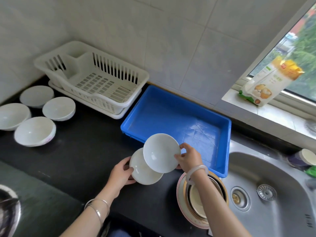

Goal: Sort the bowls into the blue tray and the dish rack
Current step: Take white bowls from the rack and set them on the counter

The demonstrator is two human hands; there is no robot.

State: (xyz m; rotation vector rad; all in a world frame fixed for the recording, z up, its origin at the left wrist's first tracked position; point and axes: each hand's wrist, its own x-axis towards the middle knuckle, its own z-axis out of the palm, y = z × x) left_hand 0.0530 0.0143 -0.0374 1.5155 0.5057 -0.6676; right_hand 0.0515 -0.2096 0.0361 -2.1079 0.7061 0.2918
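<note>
My right hand [189, 158] grips the rim of a small white bowl [160, 152], lifted and tilted just before the near edge of the blue tray [171, 108]. My left hand [120, 173] holds a second white bowl [143, 173] beneath it, partly covered by the first. The tray has nothing in it. The white dish rack [95, 77] stands behind it to the left, also with no dishes. Several larger white bowls [59, 108] sit on the black counter at the far left.
A stack of nested bowls [200, 200], pink, gold-rimmed and metal, stands under my right forearm by the steel sink [273, 194]. A food packet [266, 82] leans on the window sill. A dark cup [302, 159] sits at the sink's far right. A pan edge [8, 211] shows bottom left.
</note>
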